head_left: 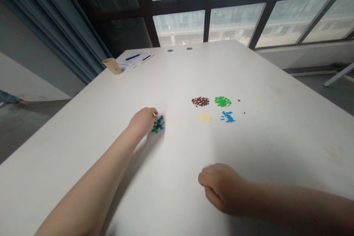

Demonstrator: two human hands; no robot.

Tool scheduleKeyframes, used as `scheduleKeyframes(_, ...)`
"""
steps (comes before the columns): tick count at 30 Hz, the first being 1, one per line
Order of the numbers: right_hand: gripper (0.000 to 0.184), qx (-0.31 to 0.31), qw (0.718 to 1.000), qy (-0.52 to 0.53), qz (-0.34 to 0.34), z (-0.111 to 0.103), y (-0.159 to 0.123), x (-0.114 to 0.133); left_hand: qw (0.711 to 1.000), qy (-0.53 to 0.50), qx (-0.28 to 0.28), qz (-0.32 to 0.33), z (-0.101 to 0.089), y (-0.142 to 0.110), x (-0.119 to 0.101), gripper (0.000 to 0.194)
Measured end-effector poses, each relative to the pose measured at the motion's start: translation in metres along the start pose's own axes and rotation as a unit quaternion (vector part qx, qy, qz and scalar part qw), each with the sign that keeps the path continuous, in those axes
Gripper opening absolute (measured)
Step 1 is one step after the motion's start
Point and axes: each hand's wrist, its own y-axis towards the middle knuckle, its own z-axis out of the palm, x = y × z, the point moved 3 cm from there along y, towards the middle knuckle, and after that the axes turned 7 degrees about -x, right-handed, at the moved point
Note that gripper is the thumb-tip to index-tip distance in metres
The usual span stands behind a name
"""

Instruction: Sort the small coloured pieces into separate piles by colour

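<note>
Blue, green pieces (158, 126) beside curled left hand (142, 120); right hand (224, 188) curled; grip contents unclear.

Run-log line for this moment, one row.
left hand: at mixed-colour pile, contact unclear | right hand: curled, apart from piles | single-colour: brown pile, green pile, pale-yellow pile, blue pile

There's four single-colour piles of small flat bits (222, 101) past the right hand (224, 188), just one mixed-colour pile (158, 125) beside the left hand (141, 121), three tiny loose specks (239, 100), one tan paper cup (113, 66).
</note>
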Motion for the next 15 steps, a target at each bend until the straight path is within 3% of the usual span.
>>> scheduleKeyframes(7,0.005,0.015,0.999,0.007,-0.052,0.003,0.005,-0.011,0.999,0.006,0.034,-0.027,0.014,0.0,-0.004,0.021)
scheduleKeyframes(12,0.006,0.015,0.997,0.018,-0.078,0.001,0.002,-0.011,0.999,0.01,0.023,-0.021,0.018,0.0,-0.006,0.018)
scheduleKeyframes(15,0.006,0.009,0.995,0.014,-0.098,0.002,0.001,-0.012,1.0,-0.007,-0.004,-0.002,0.009,-0.003,-0.01,0.016)
